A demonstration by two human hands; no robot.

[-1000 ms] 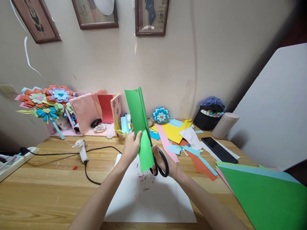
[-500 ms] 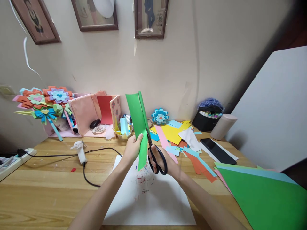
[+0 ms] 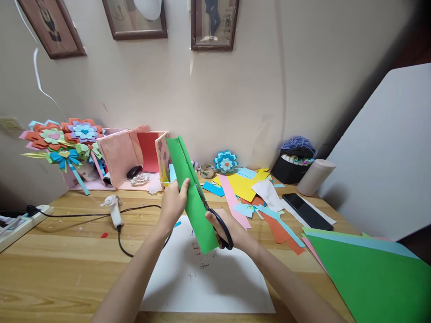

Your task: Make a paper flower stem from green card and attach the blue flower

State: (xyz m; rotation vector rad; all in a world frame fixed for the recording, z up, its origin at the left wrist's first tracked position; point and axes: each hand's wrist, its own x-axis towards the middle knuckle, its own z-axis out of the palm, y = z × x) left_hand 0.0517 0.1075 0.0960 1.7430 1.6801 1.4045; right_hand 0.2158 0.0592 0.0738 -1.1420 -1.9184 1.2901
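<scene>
At left, paper flowers point(image 3: 67, 139) are resting beside a pink box point(image 3: 119, 159) on the wooden table point(image 3: 63, 273); a glue gun point(image 3: 116, 213) is sitting nearer. The left hand point(image 3: 173, 202) is pinching the green paper point(image 3: 195, 202) between thumb and fingers above a marked white sheet point(image 3: 208, 291). The right hand's point(image 3: 229, 226) fingers are curling through the scissors' point(image 3: 220, 224) handles, blades touching the paper. Scraps point(image 3: 242, 186) and a phone point(image 3: 306, 211) are lying rightward, below a pale wall point(image 3: 235, 98).

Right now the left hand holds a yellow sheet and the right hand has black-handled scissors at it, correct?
Colour's wrong: the head view shows a green sheet in the left hand. The right hand does have the black-handled scissors at it.
</scene>
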